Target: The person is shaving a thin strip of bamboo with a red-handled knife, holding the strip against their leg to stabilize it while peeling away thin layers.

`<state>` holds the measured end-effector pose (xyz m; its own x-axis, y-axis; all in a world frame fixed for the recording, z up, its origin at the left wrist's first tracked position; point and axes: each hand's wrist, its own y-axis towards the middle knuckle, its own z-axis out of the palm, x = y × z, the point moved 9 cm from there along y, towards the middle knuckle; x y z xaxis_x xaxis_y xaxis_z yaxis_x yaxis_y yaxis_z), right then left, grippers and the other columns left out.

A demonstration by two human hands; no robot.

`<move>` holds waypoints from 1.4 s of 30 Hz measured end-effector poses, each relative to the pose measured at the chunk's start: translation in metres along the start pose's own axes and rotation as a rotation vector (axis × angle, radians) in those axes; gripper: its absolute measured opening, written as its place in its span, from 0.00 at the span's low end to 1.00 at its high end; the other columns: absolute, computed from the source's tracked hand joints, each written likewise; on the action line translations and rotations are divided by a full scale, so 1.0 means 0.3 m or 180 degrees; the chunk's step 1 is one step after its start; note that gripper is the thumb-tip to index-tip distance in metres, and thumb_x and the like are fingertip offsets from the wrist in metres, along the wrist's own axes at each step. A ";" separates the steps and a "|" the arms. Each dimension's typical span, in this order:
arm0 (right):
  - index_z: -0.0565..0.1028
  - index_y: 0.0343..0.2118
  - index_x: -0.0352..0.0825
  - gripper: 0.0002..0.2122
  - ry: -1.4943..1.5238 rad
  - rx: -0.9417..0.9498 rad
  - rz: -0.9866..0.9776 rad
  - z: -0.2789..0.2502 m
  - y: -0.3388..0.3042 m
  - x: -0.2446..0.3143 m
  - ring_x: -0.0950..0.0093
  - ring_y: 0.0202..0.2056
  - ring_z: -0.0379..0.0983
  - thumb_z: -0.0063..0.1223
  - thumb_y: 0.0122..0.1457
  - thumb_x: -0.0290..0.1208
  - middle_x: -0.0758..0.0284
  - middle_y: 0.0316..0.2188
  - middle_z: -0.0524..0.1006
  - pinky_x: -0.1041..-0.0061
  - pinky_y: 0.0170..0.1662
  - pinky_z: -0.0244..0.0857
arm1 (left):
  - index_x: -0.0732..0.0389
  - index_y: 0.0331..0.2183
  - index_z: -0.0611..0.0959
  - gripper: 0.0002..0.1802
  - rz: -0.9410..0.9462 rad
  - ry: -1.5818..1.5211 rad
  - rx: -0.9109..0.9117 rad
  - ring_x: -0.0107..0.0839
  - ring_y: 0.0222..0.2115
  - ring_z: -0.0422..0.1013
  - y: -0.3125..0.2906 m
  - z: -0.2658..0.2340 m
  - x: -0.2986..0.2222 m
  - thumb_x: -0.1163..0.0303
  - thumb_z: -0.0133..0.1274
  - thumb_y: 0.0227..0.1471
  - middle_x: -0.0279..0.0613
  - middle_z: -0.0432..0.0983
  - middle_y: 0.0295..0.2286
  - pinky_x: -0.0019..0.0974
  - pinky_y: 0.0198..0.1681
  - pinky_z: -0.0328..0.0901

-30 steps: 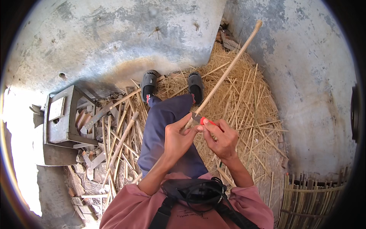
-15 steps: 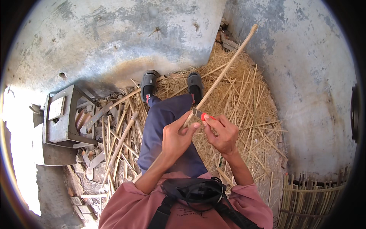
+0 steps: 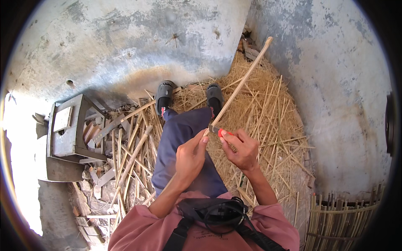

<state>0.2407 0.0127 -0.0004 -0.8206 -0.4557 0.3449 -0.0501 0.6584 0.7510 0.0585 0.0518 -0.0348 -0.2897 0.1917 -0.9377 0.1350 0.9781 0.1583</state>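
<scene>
A long pale wooden stick (image 3: 240,85), which looks like split bamboo, slants from my hands up and to the right. My left hand (image 3: 190,157) is closed around its near end, thumb laid along it. In my right hand (image 3: 242,150) is a knife (image 3: 220,131) with a red handle, its grey blade resting against the stick just beyond my left fingertips. The rest of the handle is hidden inside my right fist.
Straw-like shavings and thin strips (image 3: 264,113) cover the floor ahead and to the right. Sticks (image 3: 135,154) lie at left beside a broken wooden box frame (image 3: 69,129) and rubble. A slatted basket (image 3: 341,217) stands at lower right. Stained walls (image 3: 138,37) close in ahead and right.
The stick's far end has dropped lower and slightly left in view. My left hand and the knife have shifted slightly left and down, the blade still on the stick.
</scene>
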 end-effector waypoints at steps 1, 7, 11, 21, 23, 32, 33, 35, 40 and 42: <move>0.85 0.41 0.39 0.07 0.0026 -0.0159 -0.0120 -0.006 -0.007 -0.024 0.73 0.22 0.74 0.67 0.60 0.30 0.68 0.24 0.76 0.73 0.23 0.66 | 0.62 0.53 0.85 0.17 -0.0106 0.0162 0.0068 0.27 0.21 0.67 -0.012 -0.010 0.007 0.65 0.56 0.67 0.48 0.77 0.23 0.35 0.28 0.65; 0.81 0.43 0.34 0.06 0.0122 -0.0724 0.1830 -0.196 0.034 -0.483 0.88 0.25 0.60 0.56 0.70 0.29 0.76 0.22 0.72 0.82 0.27 0.53 | 0.62 0.53 0.85 0.18 -0.0468 0.0268 0.0256 0.35 0.19 0.68 -0.183 -0.051 0.125 0.64 0.57 0.66 0.48 0.75 0.21 0.39 0.26 0.65; 0.79 0.49 0.34 0.09 0.0562 -0.0629 0.2462 -0.188 -0.105 -0.554 0.85 0.26 0.65 0.54 0.71 0.30 0.73 0.26 0.74 0.80 0.29 0.58 | 0.64 0.57 0.82 0.21 -0.0132 0.0507 -0.0065 0.38 0.21 0.71 -0.108 -0.105 0.113 0.67 0.57 0.66 0.49 0.76 0.23 0.39 0.28 0.66; 0.82 0.45 0.31 0.10 0.1006 0.0642 0.1264 0.033 -0.040 -0.099 0.77 0.29 0.76 0.61 0.65 0.31 0.64 0.33 0.81 0.76 0.31 0.68 | 0.65 0.58 0.81 0.22 0.0120 -0.0219 0.0257 0.19 0.24 0.68 -0.048 -0.037 0.045 0.71 0.59 0.65 0.37 0.77 0.24 0.28 0.28 0.63; 0.82 0.45 0.32 0.11 0.1120 0.0570 0.0929 0.041 -0.018 -0.047 0.74 0.26 0.76 0.63 0.63 0.30 0.62 0.31 0.80 0.75 0.29 0.68 | 0.66 0.56 0.82 0.21 0.0084 -0.0290 0.0324 0.19 0.25 0.70 -0.043 -0.021 0.029 0.70 0.59 0.64 0.37 0.79 0.25 0.28 0.29 0.65; 0.84 0.51 0.36 0.17 0.0934 0.0663 0.0498 0.046 -0.006 0.001 0.72 0.23 0.76 0.67 0.61 0.35 0.65 0.26 0.77 0.73 0.25 0.67 | 0.69 0.56 0.82 0.24 -0.0093 -0.0494 0.0774 0.15 0.28 0.65 -0.020 0.026 0.006 0.70 0.64 0.61 0.28 0.76 0.28 0.25 0.31 0.63; 0.84 0.52 0.36 0.17 0.0935 0.0641 0.0493 0.047 -0.004 0.004 0.72 0.22 0.76 0.67 0.61 0.36 0.66 0.26 0.77 0.72 0.25 0.67 | 0.69 0.57 0.81 0.26 -0.0109 -0.0502 0.0827 0.15 0.28 0.64 -0.019 0.032 0.009 0.70 0.66 0.59 0.27 0.76 0.29 0.25 0.32 0.63; 0.84 0.52 0.37 0.18 0.0896 0.0654 0.0458 0.050 -0.004 0.009 0.72 0.22 0.75 0.67 0.61 0.36 0.66 0.25 0.76 0.71 0.24 0.67 | 0.68 0.59 0.80 0.30 -0.0188 -0.0525 0.0745 0.15 0.29 0.64 -0.012 0.032 0.024 0.71 0.68 0.57 0.28 0.76 0.30 0.24 0.32 0.63; 0.84 0.53 0.40 0.18 0.0711 0.0676 0.0462 0.067 -0.026 -0.001 0.70 0.20 0.74 0.66 0.61 0.38 0.67 0.25 0.74 0.70 0.23 0.65 | 0.67 0.62 0.77 0.35 -0.0107 -0.0438 0.0659 0.15 0.32 0.65 0.000 0.033 0.028 0.71 0.69 0.56 0.29 0.76 0.33 0.22 0.35 0.63; 0.84 0.53 0.41 0.18 0.0649 0.0696 0.0445 0.067 -0.027 0.000 0.70 0.20 0.73 0.66 0.61 0.39 0.67 0.25 0.74 0.70 0.23 0.65 | 0.67 0.63 0.76 0.36 -0.0052 -0.0389 0.0612 0.15 0.33 0.66 0.002 0.037 0.047 0.71 0.69 0.56 0.30 0.77 0.35 0.22 0.37 0.64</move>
<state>0.2297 0.0193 -0.0178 -0.6984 -0.4479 0.5582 -0.0842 0.8260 0.5574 0.0652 0.0542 -0.0513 -0.1781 0.1533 -0.9720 0.3128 0.9454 0.0918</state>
